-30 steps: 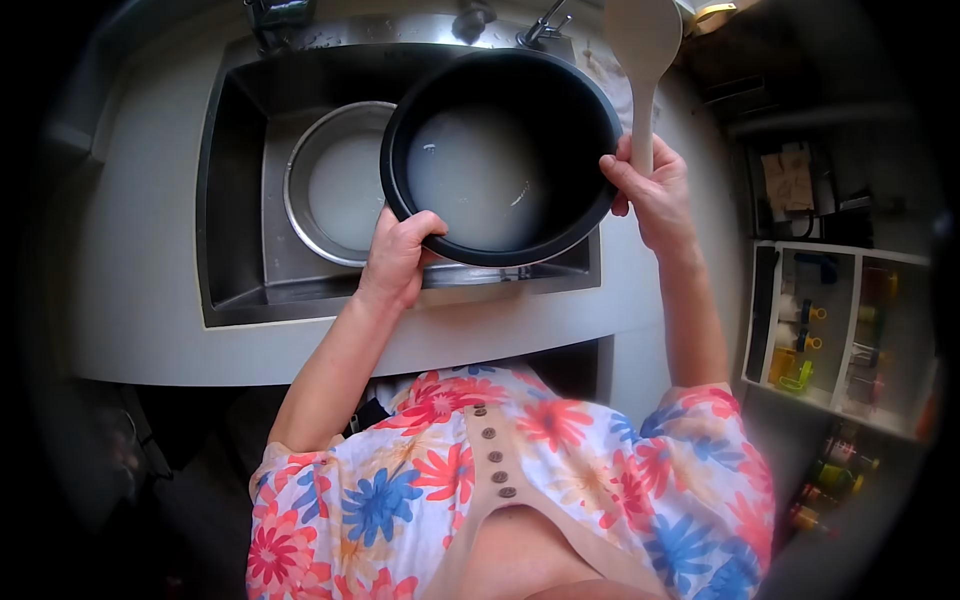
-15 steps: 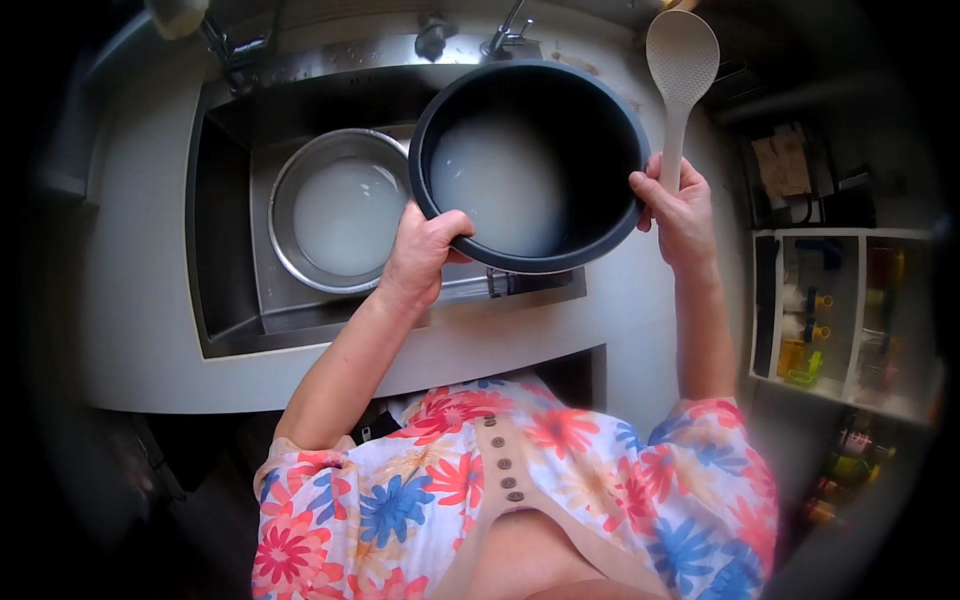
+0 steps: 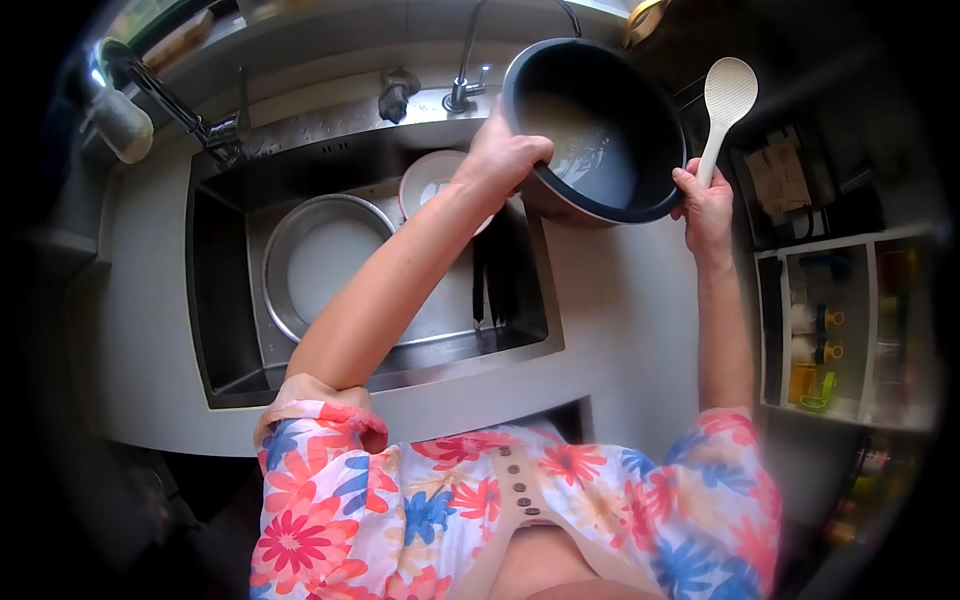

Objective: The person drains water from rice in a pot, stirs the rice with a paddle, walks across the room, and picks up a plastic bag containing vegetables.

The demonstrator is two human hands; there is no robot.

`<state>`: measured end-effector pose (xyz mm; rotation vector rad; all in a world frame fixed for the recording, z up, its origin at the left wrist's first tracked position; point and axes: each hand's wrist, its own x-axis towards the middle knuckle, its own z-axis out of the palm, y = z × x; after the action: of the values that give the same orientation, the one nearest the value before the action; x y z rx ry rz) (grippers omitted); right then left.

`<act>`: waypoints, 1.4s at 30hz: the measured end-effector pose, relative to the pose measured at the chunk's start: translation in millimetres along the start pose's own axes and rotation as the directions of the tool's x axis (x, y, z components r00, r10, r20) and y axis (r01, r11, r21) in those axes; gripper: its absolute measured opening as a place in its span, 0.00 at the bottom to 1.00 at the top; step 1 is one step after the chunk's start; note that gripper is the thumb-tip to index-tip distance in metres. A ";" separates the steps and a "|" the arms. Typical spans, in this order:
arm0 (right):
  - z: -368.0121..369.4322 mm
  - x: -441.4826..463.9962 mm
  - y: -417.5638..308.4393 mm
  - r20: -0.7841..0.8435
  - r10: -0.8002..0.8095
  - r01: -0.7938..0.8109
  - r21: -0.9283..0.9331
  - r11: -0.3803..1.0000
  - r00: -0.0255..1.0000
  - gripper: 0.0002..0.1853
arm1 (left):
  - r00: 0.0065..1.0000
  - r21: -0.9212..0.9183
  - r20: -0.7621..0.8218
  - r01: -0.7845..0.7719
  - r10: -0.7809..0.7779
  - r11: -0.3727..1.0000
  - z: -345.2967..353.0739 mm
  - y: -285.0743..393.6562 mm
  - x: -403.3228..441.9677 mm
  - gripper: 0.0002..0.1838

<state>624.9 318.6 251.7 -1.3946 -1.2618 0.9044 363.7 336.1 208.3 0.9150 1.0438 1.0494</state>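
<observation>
A dark rice cooker pot point(image 3: 650, 115) is held up over the counter, right of the sink, its mouth tilted towards me. Cloudy whitish water lies in its bottom; whether rice is under it I cannot tell. My left hand point(image 3: 503, 158) is closed on the pot's left rim, thumb over the edge. My right hand point(image 3: 708, 215) grips the right rim and also a white rice paddle point(image 3: 730, 92), which points upward. Down in the sink, a round metal basin point(image 3: 268, 265) holds cloudy white liquid, partly hidden by my left forearm.
The steel sink point(image 3: 222, 300) also contains a bowl with a reddish rim point(image 3: 420, 178) and dark long-shaped items point(image 3: 495, 280) at its right side. Two taps stand behind it, one a thin tap point(image 3: 462, 92). A shelf unit point(image 3: 868, 330) with bottles stands on the right.
Both hands have carried the pot rightwards, from over the sink to over the counter. The paddle has shifted right with it. The bowl and dark items in the sink are now uncovered.
</observation>
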 end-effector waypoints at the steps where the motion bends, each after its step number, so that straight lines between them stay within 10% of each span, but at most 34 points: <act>1: -6.7 10.0 4.5 -0.011 0.013 -0.013 0.000 1.000 1.000 0.06 | 1.000 0.002 -0.008 0.000 0.000 1.000 9.0 1.2 10.7 0.30; 13: -55.0 107.5 33.6 0.085 0.200 -0.162 -0.331 0.930 0.976 0.07 | 0.996 0.149 0.081 0.029 -0.042 0.988 51.3 -11.8 114.6 0.36; 19: -99.4 155.4 -0.8 0.268 -0.029 0.263 -0.913 0.310 0.963 0.23 | 0.998 0.177 -0.061 0.031 -0.020 0.984 93.9 -21.0 127.1 0.44; 27: -83.6 180.8 -2.6 0.334 0.195 0.322 -0.942 0.091 0.922 0.11 | 0.997 0.209 -0.046 0.072 -0.064 0.975 104.6 -47.1 46.2 0.37; 36: -92.2 142.3 1.8 0.237 0.385 0.198 -0.970 0.138 0.892 0.20 | 0.991 0.082 0.064 0.109 -0.114 0.991 137.8 -75.6 -54.9 0.30; 42: -111.7 38.0 -29.8 0.068 -0.260 0.219 -0.756 0.617 0.963 0.18 | 0.974 0.125 0.190 0.101 -0.124 0.987 145.7 -60.1 -127.1 0.30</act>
<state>731.8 333.1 308.0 -1.7971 -1.8570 0.1013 497.8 184.6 217.2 1.0191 0.9850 0.7927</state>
